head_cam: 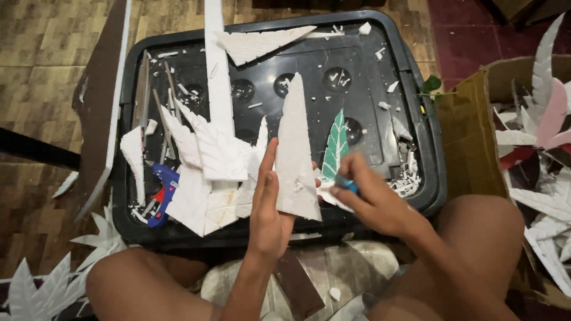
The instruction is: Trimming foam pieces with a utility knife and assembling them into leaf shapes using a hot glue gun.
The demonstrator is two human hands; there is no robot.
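The left hand holds a tall, pointed white foam piece upright over the near edge of the black plastic bin lid, fingers closed round its lower part. Just beside it, the right hand is closed on a small blue-handled cutter near the foam's lower right edge, so the step looks like trimming. Any cut there calls for a steady hold; farther back lie white foam offcuts and a green leaf-shaped cutout.

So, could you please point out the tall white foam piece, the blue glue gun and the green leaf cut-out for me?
White foam piece (295, 151): head view, middle of its flat face, above the left hand.
Blue glue gun (164, 189): head view, on its body.
Green leaf cut-out (336, 148): head view, centre of the blade.
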